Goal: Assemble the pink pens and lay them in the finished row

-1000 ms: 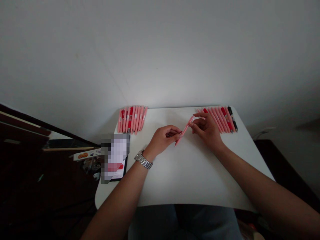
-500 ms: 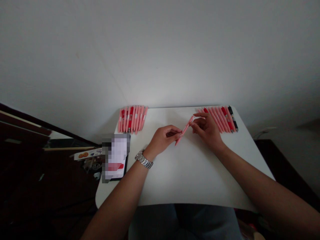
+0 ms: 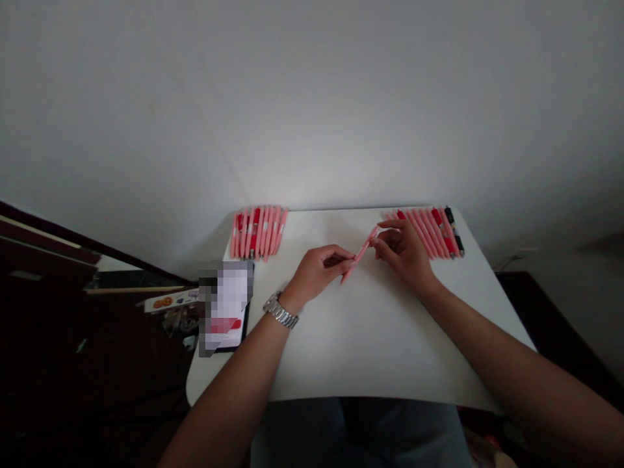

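Sitting at a white table (image 3: 370, 351), a person holds 1 pink pen (image 3: 361, 252) above its middle. The left hand (image 3: 316, 272) pinches the lower end; the right hand (image 3: 402, 250) pinches the upper end. Nothing has shifted in the last second, so the work on this pen looks paused. Farther back lie 2 rows of pens, left (image 3: 258, 231) and right (image 3: 431, 231). The pen's tip is too small to make out.

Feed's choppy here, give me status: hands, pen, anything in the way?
Left hand and right hand both pinch one pink pen, tilted above the white table. Pen rows at far left and far right. Nothing in the way.
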A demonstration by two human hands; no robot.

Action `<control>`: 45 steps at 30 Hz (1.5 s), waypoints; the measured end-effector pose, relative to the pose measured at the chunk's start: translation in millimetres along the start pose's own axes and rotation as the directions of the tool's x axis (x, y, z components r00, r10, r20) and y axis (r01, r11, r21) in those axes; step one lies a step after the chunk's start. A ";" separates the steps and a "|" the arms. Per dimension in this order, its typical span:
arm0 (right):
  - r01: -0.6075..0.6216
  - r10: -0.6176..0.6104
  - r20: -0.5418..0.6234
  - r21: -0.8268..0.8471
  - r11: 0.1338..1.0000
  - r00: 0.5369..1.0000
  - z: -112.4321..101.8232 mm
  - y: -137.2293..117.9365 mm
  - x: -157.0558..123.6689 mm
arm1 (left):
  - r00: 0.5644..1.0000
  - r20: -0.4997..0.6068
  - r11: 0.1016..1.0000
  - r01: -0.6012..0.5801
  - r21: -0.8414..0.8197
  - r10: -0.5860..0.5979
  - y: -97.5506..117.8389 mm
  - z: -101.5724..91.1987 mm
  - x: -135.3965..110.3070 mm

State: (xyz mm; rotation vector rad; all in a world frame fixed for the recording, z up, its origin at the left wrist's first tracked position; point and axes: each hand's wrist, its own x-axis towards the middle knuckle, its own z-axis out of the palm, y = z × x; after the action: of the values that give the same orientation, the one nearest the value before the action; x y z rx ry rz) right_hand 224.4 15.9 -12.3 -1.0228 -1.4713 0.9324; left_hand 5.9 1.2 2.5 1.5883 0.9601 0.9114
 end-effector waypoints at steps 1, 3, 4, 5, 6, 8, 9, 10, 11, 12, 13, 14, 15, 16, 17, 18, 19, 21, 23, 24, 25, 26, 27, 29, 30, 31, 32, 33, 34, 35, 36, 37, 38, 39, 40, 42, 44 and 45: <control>-0.002 0.002 0.000 0.002 1.000 1.000 0.0 0.0 0.1 | 1.000 0.000 1.000 0.001 0.001 -0.001 0.2 0.0 0.0; -0.005 0.005 0.000 0.007 1.000 1.000 0.0 -0.1 0.1 | 1.000 0.000 1.000 0.005 0.005 -0.005 0.7 0.0 0.0; -0.005 0.005 0.000 0.010 1.000 1.000 0.0 -0.1 0.1 | 1.000 -0.001 1.000 0.006 0.007 -0.005 0.8 0.0 0.0; -0.006 0.006 0.001 0.010 1.000 1.000 -0.1 -0.3 0.0 | 1.000 -0.003 1.000 0.006 0.010 -0.006 0.9 0.0 -0.1; -0.007 0.007 0.002 0.008 1.000 1.000 -0.2 -0.5 0.0 | 1.000 -0.003 1.000 0.007 0.013 -0.007 0.8 0.0 -0.1; -0.007 0.007 0.002 0.002 1.000 1.000 -0.3 -1.0 0.1 | 1.000 0.001 1.000 0.006 0.016 -0.006 0.4 0.0 -0.1; -0.005 0.005 0.001 -0.001 1.000 1.000 -0.4 -1.2 0.2 | 1.000 0.003 1.000 0.006 0.016 -0.006 0.1 0.0 -0.1; -0.002 0.002 0.000 -0.005 1.000 1.000 -0.4 -1.3 0.4 | 1.000 0.006 1.000 0.007 0.014 -0.007 -0.2 0.0 -0.1; 0.002 -0.002 -0.001 -0.005 1.000 1.000 -0.5 -1.3 0.5 | 1.000 0.006 1.000 0.007 0.012 -0.007 -0.5 0.0 -0.1; 0.006 -0.006 -0.001 -0.004 1.000 1.000 -0.5 -1.1 0.6 | 1.000 0.006 1.000 0.007 0.011 -0.007 -0.7 0.0 -0.2; 0.009 -0.009 -0.001 -0.002 1.000 1.000 -0.5 -0.9 0.7 | 1.000 0.005 1.000 0.008 0.012 -0.008 -0.7 0.0 -0.2; 0.011 -0.011 0.001 0.000 1.000 1.000 -0.6 -0.6 0.7 | 1.000 0.004 1.000 0.008 0.014 -0.008 -0.7 0.0 -0.2; 0.013 -0.013 0.002 0.002 1.000 1.000 -0.6 -0.2 0.6 | 1.000 0.004 1.000 0.006 0.017 -0.006 -0.7 -0.1 -0.2; 0.014 -0.014 0.004 0.003 1.000 1.000 -0.6 0.1 0.6 | 1.000 0.004 1.000 0.003 0.020 -0.003 -0.6 -0.1 -0.3; 0.015 -0.015 0.005 0.002 1.000 1.000 -0.7 0.4 0.6 | 1.000 0.003 1.000 0.000 0.023 0.000 -0.5 -0.2 -0.2; 0.015 -0.015 0.005 0.000 1.000 1.000 -0.6 0.7 0.6 | 1.000 0.002 1.000 -0.002 0.024 0.002 -0.4 -0.3 -0.2; 0.015 -0.015 0.003 0.001 1.000 1.000 -0.6 1.0 0.7 | 1.000 0.002 1.000 -0.003 0.024 0.003 -0.3 -0.4 -0.2; 0.014 -0.014 -0.003 0.006 1.000 1.000 -0.6 1.6 0.8 | 1.000 0.004 1.000 -0.001 0.020 0.000 -0.3 -0.4 -0.2; 0.021 -0.020 -0.009 0.013 1.000 1.000 -0.8 2.4 0.9 | 1.000 0.005 1.000 0.003 0.012 -0.003 -0.5 -0.4 -0.3; 0.026 -0.026 -0.011 0.016 1.000 1.000 -1.0 2.7 0.8 | 1.000 0.007 1.000 0.002 0.009 -0.002 -0.7 -0.3 -0.3; 0.032 -0.031 -0.012 0.015 0.999 0.999 -1.1 3.0 0.7 | 1.000 0.005 1.000 0.002 0.005 -0.002 -1.0 -0.3 -0.4; 0.036 -0.036 -0.013 0.011 0.999 0.999 -1.3 3.1 0.5 | 1.000 0.007 1.000 0.002 0.007 -0.002 -1.1 -0.3 -0.5; 0.038 -0.038 -0.014 0.005 0.999 0.999 -1.4 3.1 0.3 | 1.000 0.007 1.000 0.002 0.009 -0.002 -1.3 -0.3 -0.5; 0.033 -0.033 -0.018 -0.012 0.999 0.999 -1.3 2.3 -0.2 | 1.000 0.006 1.000 0.003 0.009 -0.003 -1.3 -0.2 -0.6; 0.028 -0.028 -0.020 -0.019 0.999 0.999 -1.0 1.7 -0.3 | 1.000 0.004 1.000 0.004 0.006 -0.004 -1.2 -0.1 -0.7; 0.021 -0.022 -0.022 -0.023 1.000 1.000 -0.6 0.9 -0.4 | 1.000 0.002 1.000 0.005 0.005 -0.005 -1.0 0.0 -0.7; 0.016 -0.016 -0.024 -0.023 1.000 1.000 0.0 0.0 -0.4 | 1.000 -0.001 1.000 0.005 0.005 -0.005 -0.7 0.0 -0.6; 0.011 -0.012 -0.026 -0.020 1.000 1.000 0.5 -1.0 -0.5 | 1.000 -0.006 1.000 0.003 0.009 -0.003 -0.5 0.1 -0.6; 0.011 -0.011 -0.027 -0.013 1.000 1.000 1.1 -1.9 -0.5 | 1.000 -0.010 1.000 0.001 0.014 -0.001 -0.2 0.1 -0.5; 0.011 -0.011 -0.029 -0.007 1.000 1.000 1.7 -2.8 -0.5 | 1.000 -0.015 1.000 -0.001 0.019 0.002 0.1 0.2 -0.3; 0.012 -0.012 -0.029 -0.001 1.000 1.000 2.2 -3.7 -0.6 | 1.000 -0.018 1.000 -0.004 0.021 0.004 0.3 0.2 -0.2; 0.012 -0.012 -0.028 0.003 1.000 1.000 2.6 -4.4 -0.7 | 1.000 -0.021 1.000 -0.007 0.019 0.007 0.4 0.2 0.0; 0.010 -0.010 -0.025 0.006 1.000 1.000 2.8 -5.1 -0.8 | 1.000 -0.024 1.000 -0.009 0.014 0.009 0.4 0.2 0.2; 0.007 -0.007 -0.022 0.007 1.000 1.000 2.9 -5.5 -0.9 | 1.000 -0.029 1.000 -0.011 0.007 0.011 0.4 0.2 0.3; 0.006 -0.006 -0.022 0.006 1.000 1.000 2.8 -5.8 -1.1 | 0.999 -0.034 1.000 -0.015 0.000 0.015 0.3 0.2 0.5; 0.005 -0.005 -0.025 -0.010 1.000 1.000 1.9 -5.8 -1.6 | 0.999 -0.047 1.000 -0.020 -0.017 0.019 0.0 0.2 0.8; -0.002 0.000 -0.019 -0.067 0.998 1.000 0.1 -5.1 -2.3 | 0.998 -0.055 0.999 -0.022 -0.036 0.020 -0.3 0.3 1.1; -0.006 0.005 -0.010 -0.105 0.994 1.000 -0.9 -4.6 -2.7 | 0.998 -0.059 0.999 -0.022 -0.047 0.019 -0.4 0.5 1.2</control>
State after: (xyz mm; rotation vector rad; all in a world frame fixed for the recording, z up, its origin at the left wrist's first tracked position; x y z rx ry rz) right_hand 224.9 11.9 -8.8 -1.1070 -1.5232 0.8603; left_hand 6.7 2.2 2.1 1.5412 0.9575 0.9926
